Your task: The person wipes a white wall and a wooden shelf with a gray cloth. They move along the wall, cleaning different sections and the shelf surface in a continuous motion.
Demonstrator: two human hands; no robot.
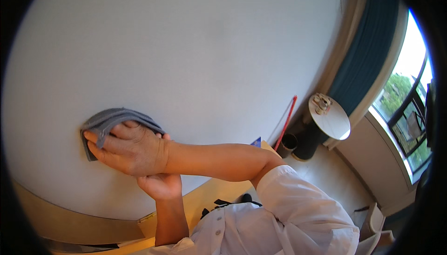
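Observation:
A folded grey cloth point(118, 113) lies against the pale wall point(195, 63) at the left of the view. My right hand point(129, 146) grips the cloth, fingers spread over its folds, with one strip of it showing between them. Beneath it, my left hand point(162, 183) is mostly hidden behind my right hand and wrist; its palm side shows below, and fingertips show above the right wrist. Whether the left hand also holds the cloth cannot be seen.
A wooden surface point(206, 192) runs below the wall, in front of my body. To the right are a red pole point(286, 122), a dark bin point(289, 141), a round side table point(331, 118) with small items on it, a teal curtain point(370, 45) and a window point(394, 97).

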